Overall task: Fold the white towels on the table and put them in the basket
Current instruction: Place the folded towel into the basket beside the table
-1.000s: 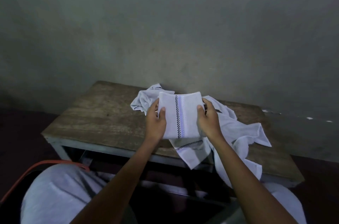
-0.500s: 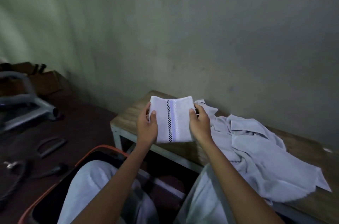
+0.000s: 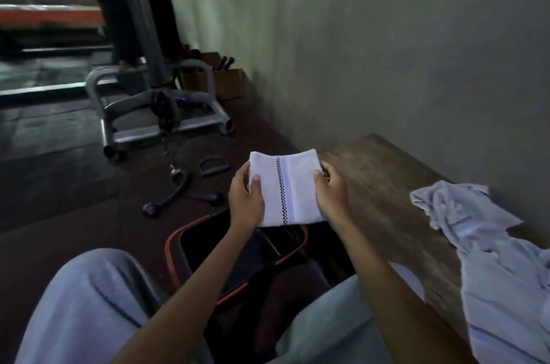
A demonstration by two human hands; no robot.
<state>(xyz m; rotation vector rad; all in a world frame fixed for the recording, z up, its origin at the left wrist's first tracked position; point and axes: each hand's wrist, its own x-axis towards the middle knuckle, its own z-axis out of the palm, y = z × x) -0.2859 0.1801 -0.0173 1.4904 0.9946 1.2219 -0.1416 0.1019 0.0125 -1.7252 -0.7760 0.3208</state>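
Observation:
A folded white towel (image 3: 285, 189) with a black checked stripe and a blue stripe hangs in the air between both hands. My left hand (image 3: 245, 201) grips its left edge and my right hand (image 3: 331, 192) grips its right edge. Directly below stands a black basket with an orange rim (image 3: 175, 247), on the floor between my knees; its inside looks dark. Unfolded white towels (image 3: 491, 244) lie crumpled on the wooden table (image 3: 384, 185) to the right.
A grey wall runs behind the table. On the dark floor to the left stand a grey metal machine frame (image 3: 160, 113), a cable handle (image 3: 214, 165) and a black bar handle (image 3: 172, 191). Cardboard boxes (image 3: 226, 80) sit against the wall.
Both hands carried the folded towel left, off the table, until it hangs above the basket. My view turned left, so the towel pile now lies at the right edge.

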